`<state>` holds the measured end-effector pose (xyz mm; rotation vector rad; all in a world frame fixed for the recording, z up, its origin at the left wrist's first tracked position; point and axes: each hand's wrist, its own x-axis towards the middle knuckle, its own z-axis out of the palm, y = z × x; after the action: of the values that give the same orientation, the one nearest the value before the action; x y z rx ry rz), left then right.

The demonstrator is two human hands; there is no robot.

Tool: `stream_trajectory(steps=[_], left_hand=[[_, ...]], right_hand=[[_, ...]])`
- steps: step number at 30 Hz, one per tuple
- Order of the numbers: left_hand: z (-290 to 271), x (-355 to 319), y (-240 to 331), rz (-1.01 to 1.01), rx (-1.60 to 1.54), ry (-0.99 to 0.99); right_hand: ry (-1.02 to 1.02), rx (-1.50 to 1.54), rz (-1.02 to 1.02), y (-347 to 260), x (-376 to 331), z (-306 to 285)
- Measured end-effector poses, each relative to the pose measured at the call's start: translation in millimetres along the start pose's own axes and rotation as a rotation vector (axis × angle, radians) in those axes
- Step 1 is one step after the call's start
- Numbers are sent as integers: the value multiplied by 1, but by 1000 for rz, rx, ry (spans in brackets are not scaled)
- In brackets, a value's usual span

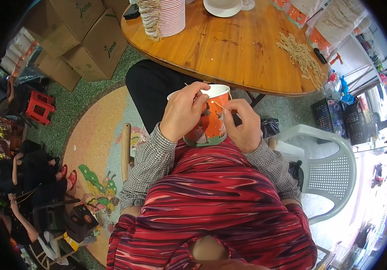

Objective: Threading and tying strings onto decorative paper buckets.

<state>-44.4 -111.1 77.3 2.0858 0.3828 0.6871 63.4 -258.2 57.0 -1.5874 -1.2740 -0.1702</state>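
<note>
In front of my lap is an orange printed paper bucket (210,120) with a white rim and a green band at its base. My left hand (180,112) is closed on its left side, fingers over the rim and thumb against the outer wall. At the bucket's right side, my right hand (244,125) pinches a thin tan cord (218,105) between thumb and forefinger. The cord's end sticks out toward the bucket's front. Another short bit of cord shows by the rim behind my left fingers. The bucket's far side is hidden.
On the round wooden table (220,49) stand a striped stack of paper buckets (172,19) with cords hanging down, a white bowl (222,6) and a pile of loose cords (302,58). Cardboard boxes (92,49) stand left; a plastic chair (330,175) is right. Other people sit far left.
</note>
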Motion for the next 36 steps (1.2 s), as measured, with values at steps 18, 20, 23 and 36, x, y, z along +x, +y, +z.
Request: stream_trajectory(steps=[18, 20, 23, 36], left_hand=[[-6, 5, -4, 181, 83, -84], [-7, 10, -10, 174, 6, -201], [-5, 15, -10, 112, 7, -182], [-15, 19, -21, -177, -292, -191]], right_hand=[[-56, -247, -179, 0, 15, 8], [-73, -267, -200, 2, 17, 8], [-81, -264, -177, 8, 20, 8], [-250, -107, 215, 16, 29, 7]])
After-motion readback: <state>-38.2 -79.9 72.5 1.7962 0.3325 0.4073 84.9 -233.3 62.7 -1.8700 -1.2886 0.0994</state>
